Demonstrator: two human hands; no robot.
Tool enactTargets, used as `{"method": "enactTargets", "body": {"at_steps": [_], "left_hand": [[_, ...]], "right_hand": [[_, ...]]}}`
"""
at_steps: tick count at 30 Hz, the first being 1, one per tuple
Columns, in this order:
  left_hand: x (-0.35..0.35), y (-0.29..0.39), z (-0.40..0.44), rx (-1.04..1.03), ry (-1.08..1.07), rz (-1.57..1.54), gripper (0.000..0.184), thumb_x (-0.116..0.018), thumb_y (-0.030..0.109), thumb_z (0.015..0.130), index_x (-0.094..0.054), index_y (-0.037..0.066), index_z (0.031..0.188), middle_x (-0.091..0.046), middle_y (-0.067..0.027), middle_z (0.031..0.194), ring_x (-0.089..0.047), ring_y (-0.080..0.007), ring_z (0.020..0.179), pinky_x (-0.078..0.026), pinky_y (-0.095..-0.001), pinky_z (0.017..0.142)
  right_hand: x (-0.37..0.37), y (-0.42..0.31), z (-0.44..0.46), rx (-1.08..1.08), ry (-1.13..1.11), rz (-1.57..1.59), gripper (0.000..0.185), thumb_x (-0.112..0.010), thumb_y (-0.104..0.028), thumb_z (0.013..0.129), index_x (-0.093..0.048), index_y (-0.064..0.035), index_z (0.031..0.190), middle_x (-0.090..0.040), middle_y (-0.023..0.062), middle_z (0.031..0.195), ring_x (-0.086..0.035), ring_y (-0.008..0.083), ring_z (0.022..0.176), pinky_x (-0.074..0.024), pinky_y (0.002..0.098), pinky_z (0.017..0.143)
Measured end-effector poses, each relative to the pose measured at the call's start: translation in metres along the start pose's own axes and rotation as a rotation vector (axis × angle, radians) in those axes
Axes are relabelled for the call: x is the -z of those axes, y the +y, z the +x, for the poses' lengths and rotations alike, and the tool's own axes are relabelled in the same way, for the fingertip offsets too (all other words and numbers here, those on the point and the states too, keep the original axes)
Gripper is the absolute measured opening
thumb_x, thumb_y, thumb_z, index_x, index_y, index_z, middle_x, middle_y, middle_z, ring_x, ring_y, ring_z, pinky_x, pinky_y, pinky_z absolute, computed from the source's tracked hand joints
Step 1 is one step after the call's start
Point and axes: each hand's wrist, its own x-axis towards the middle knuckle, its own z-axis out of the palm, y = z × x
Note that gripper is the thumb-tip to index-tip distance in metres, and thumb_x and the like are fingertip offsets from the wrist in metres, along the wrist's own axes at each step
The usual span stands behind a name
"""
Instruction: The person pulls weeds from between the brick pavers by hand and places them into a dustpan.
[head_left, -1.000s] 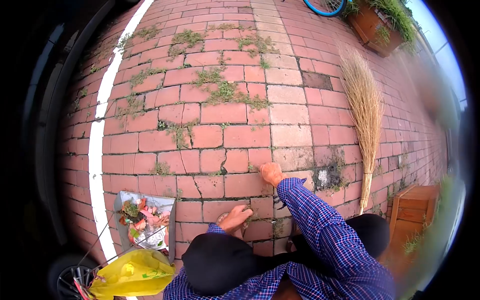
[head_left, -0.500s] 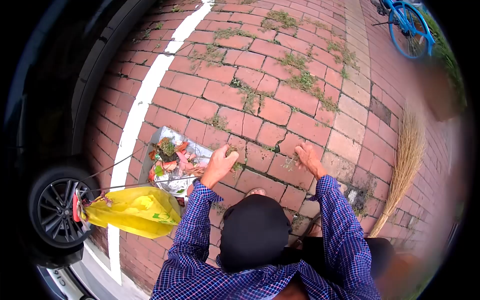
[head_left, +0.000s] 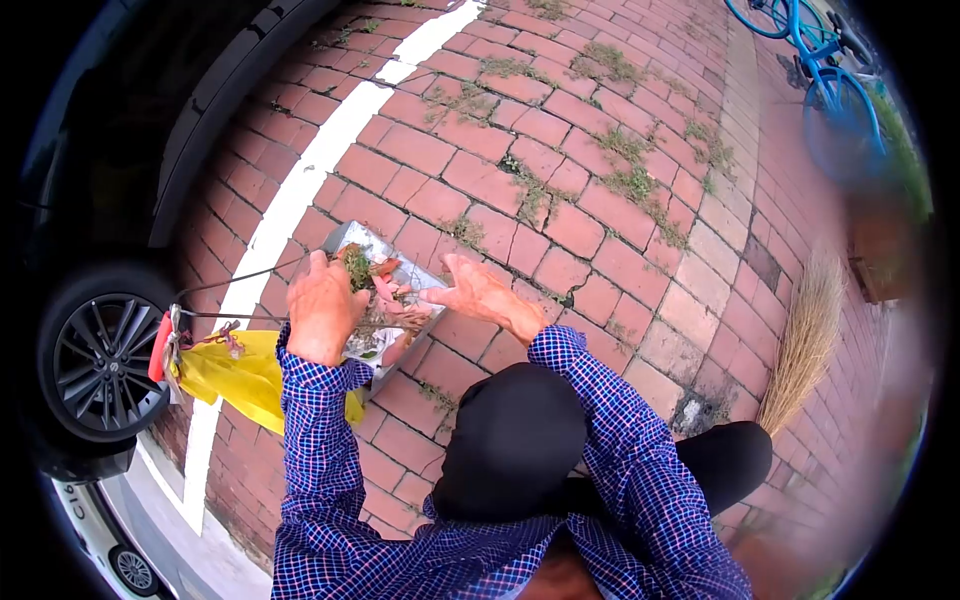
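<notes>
My left hand [head_left: 325,306] is over the left side of a metal dustpan [head_left: 418,327], thumb and forefinger apart beside a clump of green weeds [head_left: 357,268]. Its other fingers are mostly hidden from above. My right hand [head_left: 487,298] reaches across the dustpan's right edge, fingers spread and pointing left, with nothing seen in its grip. Inside the pan lie pink and orange scraps [head_left: 388,290], dry plant bits and pale litter. A yellow plastic bag [head_left: 235,375] hangs by the pan's thin wire handle [head_left: 245,316], partly behind my left sleeve.
A straw broom [head_left: 808,345] lies on the red brick paving [head_left: 590,290] at the right. Weeds [head_left: 632,183] grow in the brick joints. A parked car's wheel [head_left: 105,350] is close on the left, beside a white painted line [head_left: 310,165]. Blue bicycles [head_left: 815,60] stand at the far right.
Both hands have moved left from the brick joints to the dustpan. The weed bits that were at my fingers are no longer visible in them. The view has shifted slightly.
</notes>
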Motion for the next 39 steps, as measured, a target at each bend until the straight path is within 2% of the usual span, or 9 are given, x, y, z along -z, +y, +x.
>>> {"method": "enactTargets", "body": {"at_steps": [8,10,13,14,18,21,28,36,39], "left_hand": [[0.098,-0.040,-0.049,-0.172,1.001,0.114,0.008,-0.074,0.010,0.093,-0.068,0.007,0.091,-0.070,-0.0081,0.101,-0.068,-0.0215,0.088,-0.058,-0.0364,0.083],[0.108,-0.061,-0.056,-0.061,1.021,0.120,0.007,-0.073,0.013,0.095,-0.068,0.008,0.097,-0.071,-0.0076,0.104,-0.068,-0.0203,0.090,-0.059,-0.0372,0.084],[0.107,-0.097,-0.056,0.105,0.891,0.236,0.025,-0.068,0.028,0.100,-0.070,0.010,0.118,-0.072,-0.0089,0.118,-0.072,-0.0247,0.102,-0.060,-0.0378,0.088],[0.104,-0.102,-0.055,0.171,0.825,0.236,0.030,-0.066,0.033,0.101,-0.070,0.011,0.121,-0.073,-0.0095,0.119,-0.073,-0.0251,0.103,-0.060,-0.0385,0.089],[0.108,-0.098,-0.053,0.394,0.476,-0.028,0.035,-0.062,0.041,0.103,-0.073,0.011,0.118,-0.075,-0.0109,0.113,-0.074,-0.0236,0.100,-0.061,-0.0411,0.088],[0.101,-0.110,-0.052,0.319,0.580,-0.067,0.037,-0.060,0.042,0.104,-0.077,0.010,0.094,-0.070,-0.0075,0.078,-0.066,-0.0118,0.070,-0.059,-0.0292,0.070],[0.094,-0.122,-0.044,0.238,0.746,-0.095,0.032,-0.065,0.036,0.103,-0.077,0.008,0.092,-0.063,-0.0027,0.070,-0.054,-0.0068,0.061,-0.043,-0.0226,0.055],[0.103,-0.138,-0.072,0.254,0.652,0.362,0.042,-0.058,0.022,0.106,-0.058,0.023,0.148,-0.067,-0.0092,0.133,-0.069,-0.0231,0.117,-0.063,-0.0339,0.085],[0.120,-0.047,-0.032,0.097,0.621,0.058,0.031,-0.062,0.020,0.103,-0.068,0.014,0.133,-0.071,-0.0107,0.124,-0.070,-0.0239,0.112,-0.062,-0.0375,0.088]], "right_hand": [[0.235,0.117,-0.138,-0.487,-0.065,-0.931,0.028,-0.069,-0.028,0.092,-0.067,0.0002,0.095,-0.073,0.0194,0.093,-0.071,0.0312,0.083,-0.0538,0.0446,0.074],[0.270,0.101,-0.191,-0.802,-0.069,-0.507,0.028,-0.060,-0.021,0.096,-0.064,0.0065,0.093,-0.071,0.0204,0.078,-0.072,0.0272,0.061,-0.0566,0.0382,0.053],[0.256,0.162,-0.310,-0.899,-0.122,0.219,0.023,-0.058,-0.015,0.099,-0.065,0.0059,0.105,-0.073,0.0173,0.092,-0.076,0.0269,0.075,-0.0647,0.0343,0.065],[0.223,0.113,-0.313,-0.983,-0.176,0.047,0.026,-0.058,-0.016,0.101,-0.065,0.0068,0.112,-0.072,0.0188,0.104,-0.075,0.0267,0.087,-0.0638,0.0357,0.069],[0.093,0.192,-0.378,-0.067,-0.520,-0.148,0.028,-0.063,-0.021,0.101,-0.070,-0.0022,0.121,-0.070,0.0148,0.119,-0.067,0.0243,0.112,-0.0532,0.0374,0.095],[0.072,0.163,-0.362,-0.070,-0.626,0.009,0.028,-0.062,-0.016,0.101,-0.067,-0.0035,0.125,-0.068,0.0169,0.121,-0.067,0.0290,0.111,-0.0536,0.0386,0.093],[0.158,0.042,-0.276,0.058,-0.605,0.127,0.036,-0.059,-0.007,0.100,-0.060,-0.0065,0.136,-0.064,0.0218,0.125,-0.065,0.0400,0.108,-0.0543,0.0413,0.088],[0.169,0.031,-0.135,-0.427,-0.836,0.002,0.041,-0.065,-0.035,0.097,-0.068,-0.0033,0.122,-0.075,0.0157,0.105,-0.070,0.0307,0.102,-0.0531,0.0373,0.090],[0.160,0.076,-0.100,-0.334,-0.691,-0.024,0.041,-0.067,-0.034,0.096,-0.067,-0.0019,0.122,-0.075,0.0171,0.104,-0.071,0.0310,0.102,-0.0538,0.0385,0.089]]}}
